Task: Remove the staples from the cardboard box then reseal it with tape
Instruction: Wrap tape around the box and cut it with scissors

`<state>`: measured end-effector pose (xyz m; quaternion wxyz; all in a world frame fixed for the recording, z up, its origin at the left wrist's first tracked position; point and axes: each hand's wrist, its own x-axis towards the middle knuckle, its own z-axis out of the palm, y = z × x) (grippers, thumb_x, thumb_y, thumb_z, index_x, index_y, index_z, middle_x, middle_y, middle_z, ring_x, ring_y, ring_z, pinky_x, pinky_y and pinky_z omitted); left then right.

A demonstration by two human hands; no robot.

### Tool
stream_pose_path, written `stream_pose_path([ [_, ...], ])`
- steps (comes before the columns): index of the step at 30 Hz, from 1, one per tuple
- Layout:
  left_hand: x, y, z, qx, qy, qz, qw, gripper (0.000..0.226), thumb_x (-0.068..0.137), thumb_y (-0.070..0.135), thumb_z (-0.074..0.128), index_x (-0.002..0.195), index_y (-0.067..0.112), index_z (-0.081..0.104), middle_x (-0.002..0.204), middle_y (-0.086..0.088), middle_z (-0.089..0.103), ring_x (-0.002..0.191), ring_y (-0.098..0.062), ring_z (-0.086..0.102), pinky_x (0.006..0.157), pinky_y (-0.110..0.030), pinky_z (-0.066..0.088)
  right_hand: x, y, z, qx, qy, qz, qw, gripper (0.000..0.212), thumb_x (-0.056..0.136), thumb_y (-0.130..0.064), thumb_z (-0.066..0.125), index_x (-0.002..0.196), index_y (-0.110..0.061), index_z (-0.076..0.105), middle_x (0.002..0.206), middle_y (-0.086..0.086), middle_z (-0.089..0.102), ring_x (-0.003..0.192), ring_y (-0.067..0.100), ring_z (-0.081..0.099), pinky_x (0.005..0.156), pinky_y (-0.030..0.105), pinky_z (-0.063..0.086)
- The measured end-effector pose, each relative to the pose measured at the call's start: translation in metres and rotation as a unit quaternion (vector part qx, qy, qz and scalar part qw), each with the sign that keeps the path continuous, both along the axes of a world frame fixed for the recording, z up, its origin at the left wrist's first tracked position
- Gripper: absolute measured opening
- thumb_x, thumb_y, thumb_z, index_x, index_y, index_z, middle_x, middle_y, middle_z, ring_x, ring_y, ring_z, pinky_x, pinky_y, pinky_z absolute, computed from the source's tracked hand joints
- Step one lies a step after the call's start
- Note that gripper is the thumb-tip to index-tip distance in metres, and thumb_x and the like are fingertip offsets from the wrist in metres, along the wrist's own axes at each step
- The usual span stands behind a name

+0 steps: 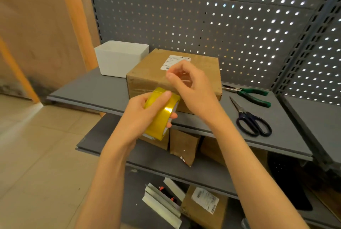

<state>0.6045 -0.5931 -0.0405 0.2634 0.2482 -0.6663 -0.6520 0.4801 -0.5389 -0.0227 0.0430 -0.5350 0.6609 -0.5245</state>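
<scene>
Both hands are on the taping step now: left hand [140, 116] wraps the yellow tape roll [162, 112], right hand [188, 85] pinches its clear free end over the brown cardboard box [147, 74] on the grey shelf [103, 90], so next I'd guess stick it down along the seam.

One roll of yellow tape [162, 112] sits in the left hand [140, 116]. One cardboard box [147, 74] lies under the right hand [191, 88], one white box [120, 59] beyond the left. Right of the right hand: one pair of scissors [249, 118], one pair of pliers [249, 95].
</scene>
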Motion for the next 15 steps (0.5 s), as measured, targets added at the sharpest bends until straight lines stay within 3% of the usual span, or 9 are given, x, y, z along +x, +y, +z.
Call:
stream_pose_path([
  [6,0.018,-0.005,-0.006,0.034,0.019,0.009,0.999,0.024,0.090,0.020,0.053,0.106,0.005,0.063,0.076,-0.009,0.073,0.054,-0.014,0.066,0.055,-0.025,0.056,0.011,-0.022,-0.014,0.014,-0.153,0.057,0.986,0.006,0.093,-0.020,0.055,0.093,-0.019,0.061,0.089,-0.009,0.063,0.089,0.005,0.059,0.081,0.020,0.048],
  [10,0.028,-0.008,-0.011,0.043,0.039,0.030,0.998,0.022,0.090,0.016,0.050,0.103,0.003,0.062,0.068,-0.004,0.072,0.053,-0.013,0.065,0.051,-0.021,0.052,0.021,-0.030,-0.020,-0.003,-0.188,0.060,0.980,0.011,0.090,-0.020,0.060,0.096,-0.015,0.067,0.091,-0.005,0.068,0.092,0.007,0.063,0.084,0.021,0.051],
  [12,0.031,-0.009,-0.014,0.052,0.039,0.043,0.997,0.021,0.091,0.017,0.049,0.100,0.004,0.062,0.063,-0.003,0.071,0.050,-0.010,0.065,0.048,-0.018,0.050,0.021,-0.031,-0.020,-0.031,-0.151,0.027,0.988,0.008,0.087,-0.019,0.064,0.092,-0.016,0.070,0.088,-0.008,0.068,0.088,0.003,0.062,0.081,0.018,0.050],
  [15,0.031,-0.013,-0.011,0.057,0.010,0.055,0.997,0.021,0.093,0.023,0.050,0.092,0.007,0.063,0.053,-0.001,0.068,0.044,-0.006,0.062,0.042,-0.014,0.046,0.017,-0.035,-0.016,-0.040,0.019,-0.038,0.998,0.009,0.085,-0.018,0.067,0.088,-0.013,0.074,0.084,-0.007,0.068,0.081,0.000,0.059,0.075,0.008,0.044],
])
